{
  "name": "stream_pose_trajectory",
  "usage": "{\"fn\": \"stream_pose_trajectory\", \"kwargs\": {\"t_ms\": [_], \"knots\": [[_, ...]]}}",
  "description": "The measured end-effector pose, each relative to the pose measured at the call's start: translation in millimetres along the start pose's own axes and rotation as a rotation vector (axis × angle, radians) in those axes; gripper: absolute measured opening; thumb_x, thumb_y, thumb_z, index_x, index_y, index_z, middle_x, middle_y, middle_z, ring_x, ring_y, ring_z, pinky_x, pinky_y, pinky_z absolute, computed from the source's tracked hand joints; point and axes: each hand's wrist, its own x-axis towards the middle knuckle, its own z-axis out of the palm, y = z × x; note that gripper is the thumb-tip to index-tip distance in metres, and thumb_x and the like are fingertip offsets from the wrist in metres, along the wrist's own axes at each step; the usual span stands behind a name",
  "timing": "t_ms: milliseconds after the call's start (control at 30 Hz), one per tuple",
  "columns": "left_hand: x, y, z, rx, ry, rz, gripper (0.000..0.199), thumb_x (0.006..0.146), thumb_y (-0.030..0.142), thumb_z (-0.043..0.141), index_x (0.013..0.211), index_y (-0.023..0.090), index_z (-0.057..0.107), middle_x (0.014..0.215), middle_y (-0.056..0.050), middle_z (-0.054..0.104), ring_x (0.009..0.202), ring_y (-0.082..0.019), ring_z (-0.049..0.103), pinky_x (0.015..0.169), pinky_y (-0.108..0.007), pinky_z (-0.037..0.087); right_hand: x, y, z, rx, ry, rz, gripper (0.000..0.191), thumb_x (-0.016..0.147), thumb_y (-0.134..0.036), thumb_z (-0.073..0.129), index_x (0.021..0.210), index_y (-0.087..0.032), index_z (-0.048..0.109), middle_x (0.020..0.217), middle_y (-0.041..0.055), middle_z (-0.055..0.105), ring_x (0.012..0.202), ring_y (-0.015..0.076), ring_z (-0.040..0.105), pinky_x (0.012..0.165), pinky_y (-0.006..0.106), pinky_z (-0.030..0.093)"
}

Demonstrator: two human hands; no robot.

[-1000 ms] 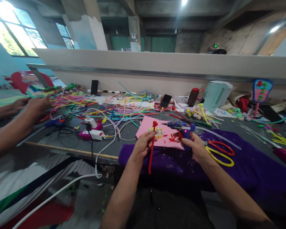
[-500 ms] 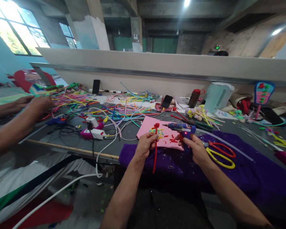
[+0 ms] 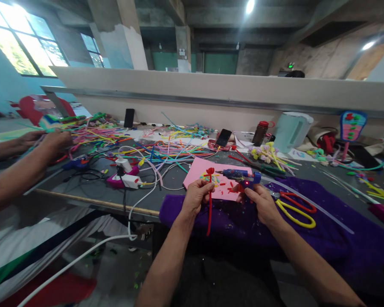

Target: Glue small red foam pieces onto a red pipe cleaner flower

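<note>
Between the thumb and fingers of my left hand (image 3: 196, 197) is a red pipe cleaner (image 3: 209, 217), held upright with a small red curled head on top. My right hand (image 3: 259, 201) is wrapped round the grip of a blue glue gun (image 3: 240, 174), which has a lit red light and a clear glue stick (image 3: 310, 204) trailing from its back. The gun's nozzle points left, at or very near the red head; I cannot tell whether they touch. Beneath both lies a pink sheet (image 3: 195, 172) with short red, yellow and pale green cut pieces.
Scissors (image 3: 296, 209) with red and yellow handles rest on a purple cloth (image 3: 333, 234). A power strip (image 3: 115, 181) with white chargers and cables sits left. Pipe cleaners (image 3: 166, 149), a phone (image 3: 224, 137), a brown bottle (image 3: 260, 132) and a jug (image 3: 292, 132) stand behind. Another person's hands (image 3: 56, 138) work at far left.
The glue gun has shifted slightly left and down, its nozzle now closer to the red head. My left hand and the pipe cleaner have barely moved.
</note>
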Motion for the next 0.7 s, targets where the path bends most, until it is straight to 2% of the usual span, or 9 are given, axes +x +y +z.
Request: {"fn": "stream_pose_trajectory", "kwargs": {"t_ms": [100,233,367,433,567,700], "knots": [[0.1,-0.5,-0.2,0.010,0.016,-0.010,0.034,0.054,0.037,0.074,0.066,0.013,0.054,0.055,0.001,0.061,0.029,-0.002,0.039,0.028,-0.015,0.023,-1.5,0.2,-0.8,-0.058,-0.032,-0.016,0.028,0.080,-0.037,0.050,0.094,-0.016,0.062,0.073,0.0050,0.065,0.057,0.0146,0.056,0.057,0.027,0.043],[0.9,-1.9,-1.0,0.010,0.016,-0.003,0.034,0.054,0.038,0.073,0.066,0.012,0.054,0.052,0.001,0.060,0.028,-0.002,0.038,0.029,-0.015,0.024,-3.7,-0.1,-0.8,-0.169,-0.036,-0.044,0.030,0.081,-0.039,0.048,0.096,-0.017,0.062,0.070,0.0032,0.063,0.058,0.0145,0.055,0.060,0.027,0.041],[1.2,-3.8,-0.9,0.019,0.021,0.010,0.033,0.055,0.037,0.073,0.065,0.012,0.054,0.052,0.001,0.060,0.028,-0.002,0.039,0.029,-0.015,0.025,-5.4,-1.1,-0.2,-0.297,-0.034,-0.101,0.029,0.083,-0.037,0.045,0.070,-0.018,0.062,0.065,0.0024,0.059,0.065,0.0153,0.054,0.063,0.027,0.039],[1.1,-4.6,-0.4,0.028,0.026,0.018,0.032,0.055,0.036,0.073,0.065,0.012,0.055,0.051,0.001,0.060,0.028,-0.003,0.039,0.029,-0.015,0.025,-5.7,-1.0,0.2,-0.330,-0.033,-0.127,0.031,0.084,-0.036,0.044,0.063,-0.018,0.059,0.065,0.0022,0.059,0.069,0.0157,0.054,0.066,0.027,0.039],[0.3,-4.8,1.1,0.049,0.035,0.036,0.029,0.057,0.034,0.072,0.066,0.012,0.056,0.049,0.002,0.059,0.028,-0.003,0.039,0.029,-0.015,0.026,-5.8,2.3,0.6,-0.387,-0.010,-0.140,0.024,0.084,-0.035,0.044,0.074,-0.019,0.059,0.066,0.0009,0.058,0.064,0.0150,0.053,0.067,0.028,0.038],[-0.7,-4.3,2.2,0.069,0.037,0.057,0.028,0.057,0.033,0.072,0.065,0.012,0.056,0.047,0.002,0.058,0.028,-0.003,0.040,0.028,-0.015,0.026,-5.7,6.2,-0.6,-0.421,0.008,-0.147,0.025,0.085,-0.037,0.044,0.076,-0.018,0.058,0.065,0.0014,0.058,0.064,0.0156,0.052,0.067,0.029,0.038]]}}
